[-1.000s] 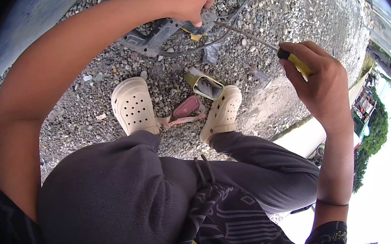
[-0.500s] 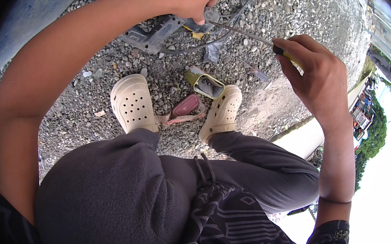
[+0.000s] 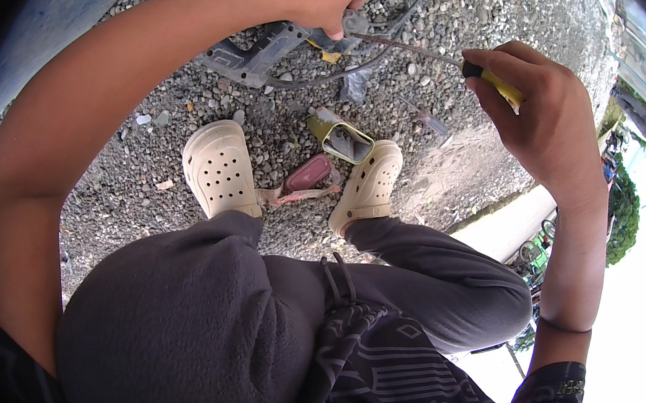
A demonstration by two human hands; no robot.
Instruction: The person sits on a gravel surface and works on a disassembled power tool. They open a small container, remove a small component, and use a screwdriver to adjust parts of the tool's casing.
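Observation:
At the far side of my feet lies a grey-and-black power tool [image 3: 249, 61] on the gravel, with a dark cord. My left hand [image 3: 333, 0] reaches over it and grips its right end, the fingers curled around and partly hidden by the hand itself. My right hand [image 3: 544, 99] is closed around the yellow-and-black handle of a screwdriver [image 3: 421, 52]. Its long metal shaft slants up to the left, and the tip meets the tool's end beside my left fingers. Whether the tip sits in a screw, I cannot tell.
Near my beige clogs [image 3: 221, 165] lie a yellow-green open case [image 3: 344, 138] and a pink object with a strap [image 3: 308, 174]. A second screwdriver [image 3: 433, 122], a clear plastic bag [image 3: 355, 85] and a looped cord [image 3: 416, 3] rest on the gravel.
My right hand has shifted a little to the right with the screwdriver, showing more of the yellow handle. My left hand has moved slightly right, still on the tool.

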